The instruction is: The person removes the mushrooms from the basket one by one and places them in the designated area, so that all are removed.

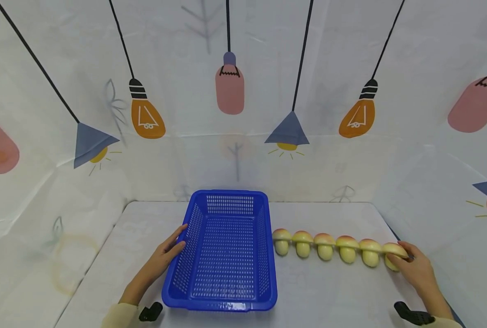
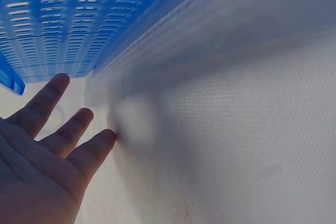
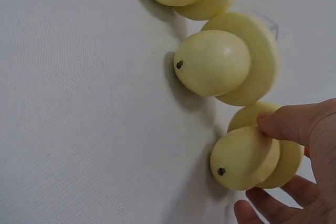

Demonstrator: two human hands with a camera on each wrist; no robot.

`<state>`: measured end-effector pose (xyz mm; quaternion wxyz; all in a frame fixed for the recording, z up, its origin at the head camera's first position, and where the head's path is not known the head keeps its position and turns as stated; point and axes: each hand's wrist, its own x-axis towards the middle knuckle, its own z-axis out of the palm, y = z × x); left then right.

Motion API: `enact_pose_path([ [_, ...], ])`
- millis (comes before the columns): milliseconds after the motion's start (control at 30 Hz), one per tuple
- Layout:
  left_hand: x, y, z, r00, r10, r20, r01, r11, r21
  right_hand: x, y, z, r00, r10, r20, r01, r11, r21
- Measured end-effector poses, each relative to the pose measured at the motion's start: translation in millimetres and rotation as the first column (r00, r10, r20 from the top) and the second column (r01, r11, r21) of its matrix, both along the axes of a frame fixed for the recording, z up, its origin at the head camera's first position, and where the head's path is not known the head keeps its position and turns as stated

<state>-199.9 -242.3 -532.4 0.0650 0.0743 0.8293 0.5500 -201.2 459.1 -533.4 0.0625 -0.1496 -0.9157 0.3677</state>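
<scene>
A row of several toy mushrooms point(image 1: 325, 246), yellow-green with reddish cap tops, lies on the table, caps toward the back. My right hand point(image 1: 419, 269) holds the rightmost mushroom point(image 3: 245, 157) by its cap, thumb on the near side and fingers round the far side. Left of the row stands a blue plastic basket point(image 1: 273, 291) with slotted walls and nothing in it. At its left rim, my left hand point(image 1: 163, 258) touches the outside with extended fingers. The left wrist view shows three spread fingers point(image 2: 86, 156) beside the slotted wall.
The white table point(image 1: 329, 300) carries the basket and the row. Behind it hangs a pale sheet point(image 1: 186, 159) printed with lamps and bulbs, which also covers both sides. Dark straps point(image 1: 413, 314) sit by each wrist.
</scene>
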Motion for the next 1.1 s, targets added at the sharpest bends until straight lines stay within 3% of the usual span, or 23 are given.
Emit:
enact_pose_path([
  [867, 0.3, -0.3, 1.5, 1.0, -0.004, 0.003, 0.004, 1.0, 0.0, -2.0, 5.0, 3.6, 0.998, 0.056, -0.024, -0.056, 0.998, 0.0],
  [1100, -0.5, -2.1, 2.1, 0.999, -0.018, -0.036, 0.017, 1.0, -0.02, -0.2, 6.8, 4.9, 0.997, 0.069, -0.042, -0.068, 0.997, 0.024],
])
